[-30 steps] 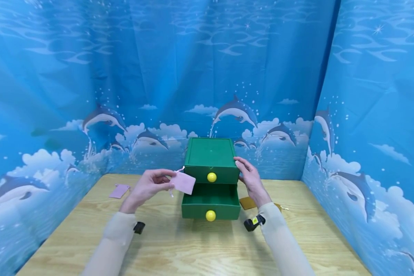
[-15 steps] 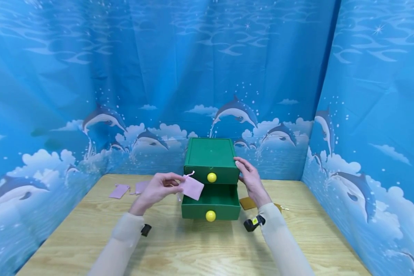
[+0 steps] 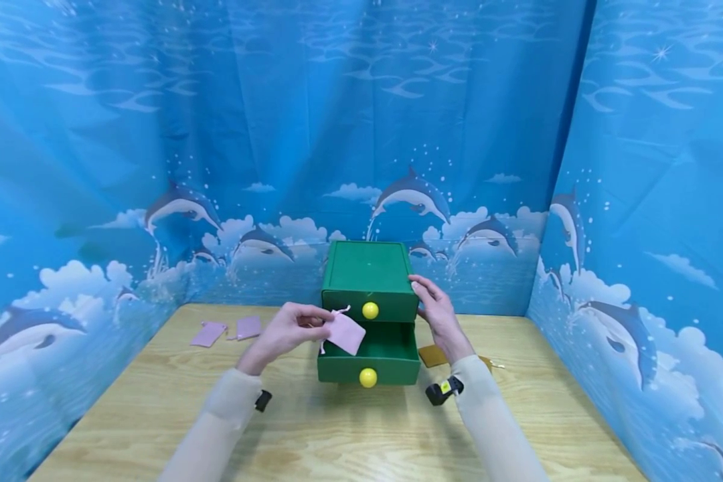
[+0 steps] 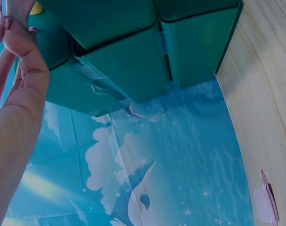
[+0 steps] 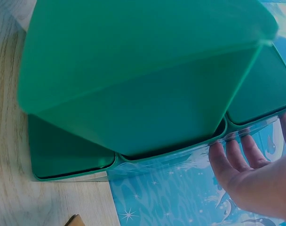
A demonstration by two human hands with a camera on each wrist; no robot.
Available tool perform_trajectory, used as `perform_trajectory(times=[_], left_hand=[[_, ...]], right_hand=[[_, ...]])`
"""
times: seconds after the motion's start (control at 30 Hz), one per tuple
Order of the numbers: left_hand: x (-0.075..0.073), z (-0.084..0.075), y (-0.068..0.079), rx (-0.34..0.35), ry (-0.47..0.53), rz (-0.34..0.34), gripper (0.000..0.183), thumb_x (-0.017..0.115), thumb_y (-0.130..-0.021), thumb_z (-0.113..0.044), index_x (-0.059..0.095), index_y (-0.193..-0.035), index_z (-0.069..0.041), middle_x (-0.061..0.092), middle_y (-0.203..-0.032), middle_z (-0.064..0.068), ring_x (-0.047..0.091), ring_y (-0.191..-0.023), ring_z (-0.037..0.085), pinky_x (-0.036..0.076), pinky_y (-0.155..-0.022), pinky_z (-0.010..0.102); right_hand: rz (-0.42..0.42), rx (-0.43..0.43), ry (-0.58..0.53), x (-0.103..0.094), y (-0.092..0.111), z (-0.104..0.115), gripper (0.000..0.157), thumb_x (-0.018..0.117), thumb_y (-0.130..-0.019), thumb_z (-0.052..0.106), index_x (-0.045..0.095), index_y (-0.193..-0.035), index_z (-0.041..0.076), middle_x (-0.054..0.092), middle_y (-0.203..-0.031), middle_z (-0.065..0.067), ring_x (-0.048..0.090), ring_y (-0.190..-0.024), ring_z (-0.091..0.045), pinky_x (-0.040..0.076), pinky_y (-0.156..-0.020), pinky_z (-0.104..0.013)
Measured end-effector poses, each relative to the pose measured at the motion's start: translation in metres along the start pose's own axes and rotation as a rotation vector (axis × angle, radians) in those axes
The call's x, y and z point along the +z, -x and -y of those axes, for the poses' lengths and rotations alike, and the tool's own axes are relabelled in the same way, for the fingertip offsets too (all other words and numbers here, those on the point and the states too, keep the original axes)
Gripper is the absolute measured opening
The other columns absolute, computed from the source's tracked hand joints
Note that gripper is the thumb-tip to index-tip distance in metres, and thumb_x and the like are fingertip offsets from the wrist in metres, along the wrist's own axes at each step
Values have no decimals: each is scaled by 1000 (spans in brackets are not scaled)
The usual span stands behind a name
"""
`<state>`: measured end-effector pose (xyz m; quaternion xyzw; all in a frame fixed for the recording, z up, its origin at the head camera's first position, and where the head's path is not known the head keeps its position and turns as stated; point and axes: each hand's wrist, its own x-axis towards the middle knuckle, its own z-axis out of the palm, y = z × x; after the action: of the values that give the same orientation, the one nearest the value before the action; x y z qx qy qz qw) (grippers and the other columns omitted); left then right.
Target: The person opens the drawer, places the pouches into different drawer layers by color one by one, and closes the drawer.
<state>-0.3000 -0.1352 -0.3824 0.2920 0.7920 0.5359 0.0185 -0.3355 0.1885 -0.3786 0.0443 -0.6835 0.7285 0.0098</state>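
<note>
A green drawer cabinet (image 3: 369, 266) with yellow knobs stands mid-table, and its middle drawer (image 3: 343, 370) is pulled out. My left hand (image 3: 289, 333) pinches a small pink drawstring pouch (image 3: 345, 334) near its corded top. The pouch hangs over the left part of that drawer, its lower end angled down to the right. With my right hand (image 3: 438, 314) I touch the cabinet's right side near the upper front corner. In the right wrist view, the fingers (image 5: 221, 162) lie fairly straight against the side edge. The cabinet's bottom drawer (image 5: 70, 150) is in, largely hidden in the head view.
Two more pink pouches (image 3: 208, 334) lie flat on the wooden table (image 3: 126, 415) at left. Beyond my right wrist lies a mustard-brown pouch (image 3: 432, 355), partly covered by my arm. A blue dolphin-print curtain (image 3: 289, 134) encloses the back and sides.
My left hand has moved right with the pink pouch, from the drawer's left edge to over its inside. A second pink pouch on the table has come into sight. The right hand stays put.
</note>
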Motion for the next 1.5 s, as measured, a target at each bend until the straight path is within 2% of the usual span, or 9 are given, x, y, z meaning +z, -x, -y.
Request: perform_trajectory(times=[0.2,0.37,0.57,0.73,0.93,1.17,1.5], left_hand=[[6,-6,-5,-50,-3,28,29,72,-90,-16,71,-117,-4,70,-105,14,65,-85,17,58,-75,34],[11,-11,-9,-77,-17,51,28,72,-90,-16,71,-116,-4,71,-100,12,63,-80,17,57,-71,30],[19,-11,-14,-108,-29,86,26,72,-90,-17,72,-113,-5,70,-98,10,60,-74,16,54,-66,27],[23,-10,-18,-92,-22,120,25,70,-91,-14,72,-114,-4,71,-101,11,59,-72,17,53,-65,28],[30,-11,-24,-63,-79,129,24,67,-93,-8,72,-116,-5,70,-99,9,54,-68,15,48,-59,24],[40,-12,-28,-19,-114,136,24,64,-93,-3,72,-115,-6,71,-103,9,56,-73,14,50,-65,24],[52,-10,-35,17,-142,150,22,68,-91,-5,74,-112,-7,74,-101,8,64,-76,10,55,-69,24]], right_hand=[[-11,-11,10,0,-1,-2,44,54,-100,42,54,-139,20,38,-154,1,32,-144,-22,30,-116,-55],[4,3,1,0,2,2,45,53,-101,38,52,-141,18,35,-156,-1,29,-146,-24,28,-116,-55],[24,7,14,5,15,16,44,50,-103,33,50,-143,14,33,-158,-4,28,-146,-26,28,-116,-56],[29,6,12,7,20,21,44,50,-103,33,50,-143,14,33,-158,-4,28,-146,-26,28,-117,-55],[20,5,18,6,19,20,43,49,-104,33,50,-142,14,34,-157,-4,30,-145,-26,29,-116,-55],[1,1,-12,1,3,3,44,53,-102,37,52,-141,17,37,-155,-2,32,-143,-24,28,-116,-56],[-15,-29,7,1,1,-2,45,55,-99,43,55,-138,19,41,-152,0,36,-141,-23,30,-115,-57]])
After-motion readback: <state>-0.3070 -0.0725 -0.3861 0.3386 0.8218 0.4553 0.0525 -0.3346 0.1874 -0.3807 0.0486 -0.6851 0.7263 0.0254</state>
